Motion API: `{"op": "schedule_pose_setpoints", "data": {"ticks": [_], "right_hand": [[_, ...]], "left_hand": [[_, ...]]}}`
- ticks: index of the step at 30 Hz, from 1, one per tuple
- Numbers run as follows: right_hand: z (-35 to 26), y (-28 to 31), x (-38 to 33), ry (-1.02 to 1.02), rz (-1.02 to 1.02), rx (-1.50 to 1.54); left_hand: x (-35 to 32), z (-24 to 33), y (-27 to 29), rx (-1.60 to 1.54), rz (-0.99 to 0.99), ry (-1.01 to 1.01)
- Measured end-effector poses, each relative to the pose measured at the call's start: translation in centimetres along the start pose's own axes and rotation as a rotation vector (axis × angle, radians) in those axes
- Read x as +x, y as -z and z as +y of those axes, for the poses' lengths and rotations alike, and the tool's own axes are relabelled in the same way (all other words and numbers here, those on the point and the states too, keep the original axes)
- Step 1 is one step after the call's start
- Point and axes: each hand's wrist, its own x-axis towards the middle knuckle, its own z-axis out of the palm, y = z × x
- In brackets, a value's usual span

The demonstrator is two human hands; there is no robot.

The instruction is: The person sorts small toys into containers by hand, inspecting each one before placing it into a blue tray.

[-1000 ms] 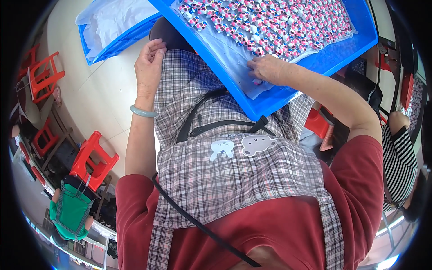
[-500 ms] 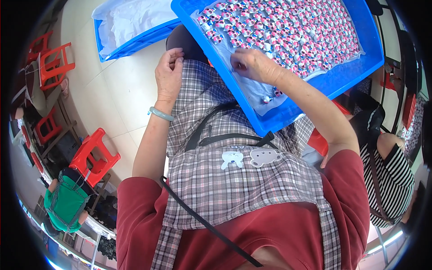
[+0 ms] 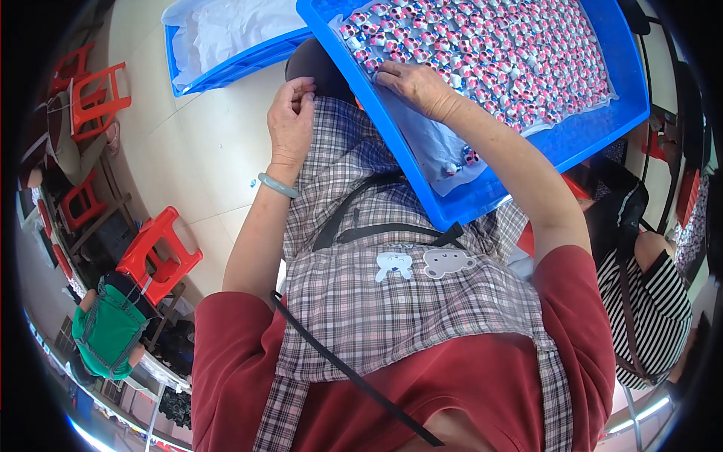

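Across my lap lies a blue plastic bin (image 3: 422, 197), lined with white sheeting (image 3: 431, 147). Rows of small pink, white and blue painted figures (image 3: 520, 68) cover most of the liner. My right hand (image 3: 418, 89) reaches into the bin, its fingers pinched on a small figure (image 3: 372, 66) at the left end of the rows; the fingers partly cover it. A couple of loose figures (image 3: 471, 156) lie near the bin's close corner. Left of the bin, above my checked apron, my left hand (image 3: 290, 117) is raised with curled fingers; whatever they hold is hidden.
Another blue bin (image 3: 237, 69) with white lining sits at the far left. Red plastic stools (image 3: 160, 255) stand along the left side. A person in green (image 3: 111, 331) is at lower left, and one in a striped top (image 3: 654, 324) sits close on my right.
My right hand has moved left and slightly away, from over the bare liner to the left end of the figure rows. My left hand stays curled in about the same place.
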Motion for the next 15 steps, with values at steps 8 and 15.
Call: {"op": "schedule_pose_setpoints", "data": {"ticks": [8,15], "right_hand": [[0.0,2.0,-0.7,-0.007,-0.074,-0.137],[-1.2,0.2,0.8,-0.157,-0.01,-0.248]], "left_hand": [[0.1,-0.3,0.0,-0.013,0.003,-0.016],[0.0,-0.3,-0.2,0.001,0.005,-0.018]]}}
